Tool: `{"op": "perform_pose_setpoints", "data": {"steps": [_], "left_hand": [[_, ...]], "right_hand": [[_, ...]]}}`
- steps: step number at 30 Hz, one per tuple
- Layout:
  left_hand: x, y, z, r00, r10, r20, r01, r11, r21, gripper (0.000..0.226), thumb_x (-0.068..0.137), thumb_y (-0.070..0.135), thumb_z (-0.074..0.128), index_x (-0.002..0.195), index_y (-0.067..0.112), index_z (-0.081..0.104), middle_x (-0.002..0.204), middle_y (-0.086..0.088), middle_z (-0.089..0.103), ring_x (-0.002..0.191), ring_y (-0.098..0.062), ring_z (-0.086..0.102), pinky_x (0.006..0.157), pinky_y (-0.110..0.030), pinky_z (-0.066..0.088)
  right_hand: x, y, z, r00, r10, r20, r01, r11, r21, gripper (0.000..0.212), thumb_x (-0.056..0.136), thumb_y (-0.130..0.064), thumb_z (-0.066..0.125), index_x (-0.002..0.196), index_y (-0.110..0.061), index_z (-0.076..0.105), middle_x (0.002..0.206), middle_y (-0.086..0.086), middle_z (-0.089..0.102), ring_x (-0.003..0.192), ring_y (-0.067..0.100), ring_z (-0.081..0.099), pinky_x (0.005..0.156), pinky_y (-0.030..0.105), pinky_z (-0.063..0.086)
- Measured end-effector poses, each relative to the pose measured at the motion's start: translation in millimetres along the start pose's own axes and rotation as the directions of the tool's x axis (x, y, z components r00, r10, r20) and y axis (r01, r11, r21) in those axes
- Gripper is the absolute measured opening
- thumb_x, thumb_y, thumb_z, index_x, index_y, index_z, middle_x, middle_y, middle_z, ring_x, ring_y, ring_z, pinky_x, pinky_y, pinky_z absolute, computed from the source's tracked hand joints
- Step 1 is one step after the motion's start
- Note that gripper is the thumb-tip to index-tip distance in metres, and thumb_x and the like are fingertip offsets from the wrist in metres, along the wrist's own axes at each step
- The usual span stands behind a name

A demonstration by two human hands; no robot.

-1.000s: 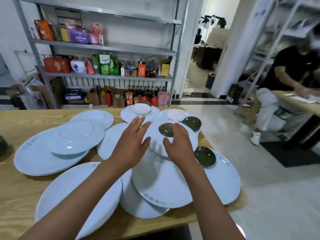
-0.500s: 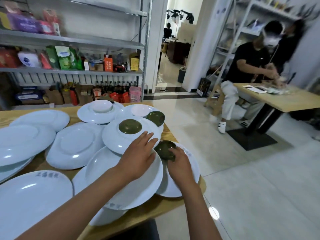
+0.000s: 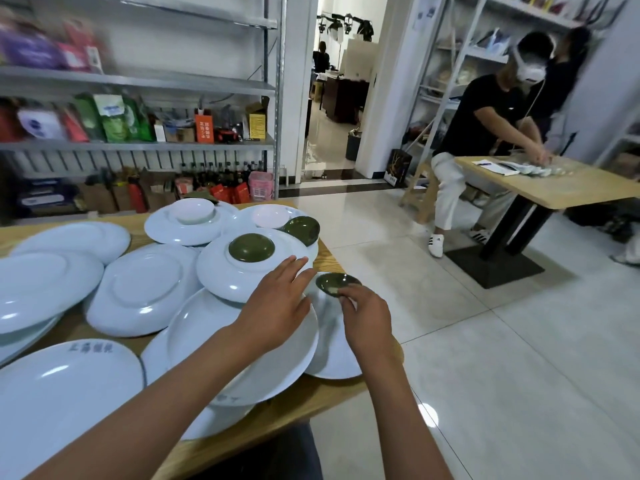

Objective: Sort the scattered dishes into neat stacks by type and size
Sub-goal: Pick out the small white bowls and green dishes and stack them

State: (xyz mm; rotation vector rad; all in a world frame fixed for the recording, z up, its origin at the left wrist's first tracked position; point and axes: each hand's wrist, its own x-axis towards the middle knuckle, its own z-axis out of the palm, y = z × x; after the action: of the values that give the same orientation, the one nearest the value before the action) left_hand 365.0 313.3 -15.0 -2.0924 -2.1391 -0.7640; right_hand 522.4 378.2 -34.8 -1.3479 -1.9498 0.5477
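Olive-green and glossy, the small saucer (image 3: pixel 337 284) had come up off the white plate (image 3: pixel 329 355) it sat on half a second before — the right hand (image 3: pixel 367 320) now pinched its near rim between thumb and curled fingers and held it tilted just above that plate, at the desk's (image 3: pixel 277 415) right edge. The left hand (image 3: pixel 277 306) lay flat, fingers straight, on the big white plate (image 3: pixel 214 341) beside it, gripping nothing; a second earlier it had been pressing farther back in the pile. That lift looked like the start of gathering the green pieces together. Two more green saucers waited: one (image 3: pixel 251 247) upside down on a domed white plate (image 3: pixel 221 271), another (image 3: pixel 302 229) leaning on the rim behind it. All the ware seemed to be smooth glazed ceramic — round, shallow, shiny with window glare — overlapping loosely on pale wood-grain, with two small white dishes (image 3: pixel 194 211) at the back.
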Motion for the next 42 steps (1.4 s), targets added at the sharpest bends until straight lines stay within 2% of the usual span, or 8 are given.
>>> {"op": "perform_pose_setpoints", "data": {"steps": [5,10,16,21,28,32,38,42], "left_hand": [[-8.7,5.7,-21.4,0.998,-0.015,-0.055,0.011,0.998,-0.062,0.049,0.098,0.033,0.043,0.146,0.028,0.031,0.156,0.004,0.024,0.141,-0.017,0.025,0.109,-0.033,0.032],[-19.9,-22.1,-54.1,0.98,-0.094,-0.173,0.088,0.995,-0.045,0.045,0.096,0.027,0.05,0.14,0.023,0.042,0.151,-0.006,0.032,0.133,-0.026,0.038,0.099,-0.038,0.042],[-64.5,-85.0,-105.5,0.902,-0.367,-0.229,0.371,0.928,-0.027,0.054,0.093,0.051,0.042,0.142,0.028,0.038,0.153,-0.007,0.029,0.135,-0.025,0.036,0.1,-0.038,0.039],[-120.7,-127.7,-146.1,0.845,-0.392,-0.363,0.403,0.914,-0.049,0.038,0.095,0.04,0.048,0.13,0.026,0.052,0.126,0.005,0.059,0.106,-0.019,0.059,0.08,-0.032,0.048],[-198.3,-188.3,-206.4,0.69,-0.508,-0.515,0.559,0.826,-0.066,0.026,0.095,0.034,0.052,0.117,0.023,0.061,0.114,0.004,0.065,0.104,-0.018,0.058,0.082,-0.033,0.046],[-240.4,-222.2,-234.3,0.593,-0.549,-0.589,0.684,0.729,0.009,0.026,0.093,0.032,0.055,0.111,0.015,0.062,0.109,-0.003,0.064,0.101,-0.025,0.056,0.078,-0.034,0.044],[-295.4,-272.4,-260.4,0.461,-0.589,-0.664,0.825,0.561,0.075,0.023,0.092,0.031,0.056,0.106,0.013,0.061,0.103,-0.01,0.061,0.1,-0.029,0.052,0.075,-0.039,0.045],[-312.2,-303.1,-262.6,0.401,-0.657,-0.638,0.872,0.487,0.047,0.028,0.092,0.031,0.054,0.111,0.011,0.06,0.108,-0.011,0.06,0.107,-0.03,0.049,0.082,-0.042,0.045]], "right_hand": [[2.2,-29.9,-6.6,0.993,-0.102,-0.051,0.104,0.994,0.046,0.022,0.094,-0.015,0.058,0.11,-0.022,0.072,0.121,-0.006,0.067,0.114,0.013,0.058,0.096,0.017,0.037],[3.8,-81.7,9.2,0.969,-0.246,-0.011,0.245,0.957,0.155,0.022,0.091,-0.011,0.06,0.107,-0.017,0.074,0.119,-0.004,0.068,0.113,0.013,0.059,0.104,0.03,0.043],[-9.7,-160.7,48.6,0.913,-0.395,0.103,0.354,0.892,0.281,0.02,0.089,-0.006,0.062,0.103,-0.014,0.074,0.115,-0.003,0.069,0.11,0.009,0.059,0.094,0.004,0.033],[-35.6,-227.8,98.3,0.808,-0.556,0.193,0.441,0.79,0.427,0.019,0.09,-0.008,0.061,0.103,-0.016,0.073,0.116,-0.006,0.068,0.111,0.007,0.059,0.1,0.021,0.041],[-79.9,-321.3,155.9,0.65,-0.71,0.27,0.533,0.68,0.504,0.028,0.091,-0.011,0.06,0.116,-0.018,0.069,0.127,-0.006,0.064,0.121,0.008,0.053,0.106,0.025,0.039],[-108.6,-358.7,183.5,0.576,-0.71,0.404,0.529,0.701,0.478,0.056,0.094,-0.024,0.057,0.146,-0.024,0.037,0.151,-0.006,0.038,0.138,0.011,0.034,0.115,0.028,0.028],[-148.0,-377.7,232.5,0.405,-0.733,0.546,0.611,0.661,0.435,0.06,0.095,-0.027,0.051,0.15,-0.021,0.026,0.156,-0.002,0.028,0.143,0.014,0.023,0.115,0.026,0.021],[-159.2,-390.4,257.9,0.372,-0.728,0.575,0.617,0.657,0.432,0.059,0.095,-0.027,0.05,0.15,-0.022,0.027,0.156,-0.003,0.028,0.143,0.014,0.022,0.114,0.026,0.02]]}}
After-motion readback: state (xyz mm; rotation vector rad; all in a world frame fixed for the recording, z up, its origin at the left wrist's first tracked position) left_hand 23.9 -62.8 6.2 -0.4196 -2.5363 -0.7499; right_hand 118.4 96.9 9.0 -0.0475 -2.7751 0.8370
